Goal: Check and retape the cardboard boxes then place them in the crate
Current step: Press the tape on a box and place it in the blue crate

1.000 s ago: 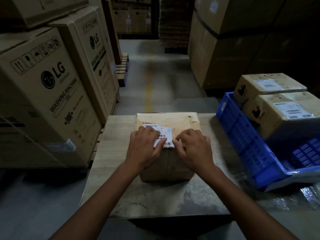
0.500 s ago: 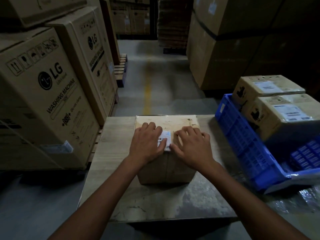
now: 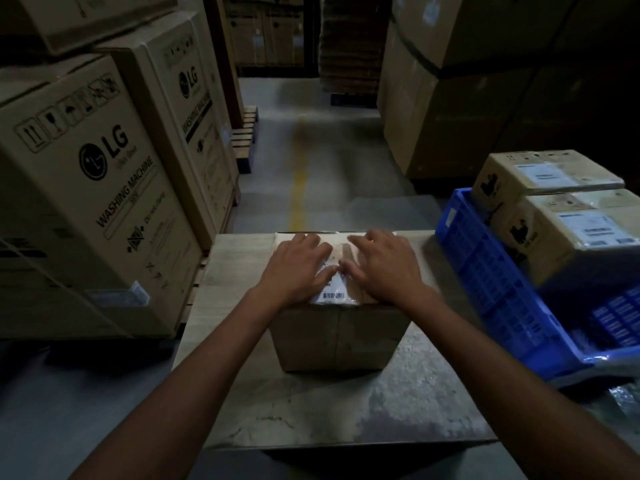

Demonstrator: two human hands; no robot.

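Observation:
A brown cardboard box [image 3: 337, 336] stands in the middle of a low work table [image 3: 398, 407]. Its top carries a white barcode label [image 3: 333, 293] under a strip of clear tape. My left hand [image 3: 298, 268] lies flat on the left half of the box top, fingers stretched toward the far edge. My right hand [image 3: 382, 266] presses flat on the right half, thumb touching the taped seam. A blue plastic crate [image 3: 491, 275] leans tilted at the table's right side, with two labelled cardboard boxes [image 3: 568, 233] inside it.
Tall washing machine cartons [image 3: 86, 188] stand on pallets close on the left. Big stacked cartons [image 3: 450, 98] fill the right rear. A concrete aisle with a yellow line [image 3: 298, 181] runs away beyond the table. Crumpled plastic wrap [image 3: 623, 393] lies under the crate.
Both hands have slid forward along the box top from the label toward the far edge, uncovering the near part of the label. The box stays put.

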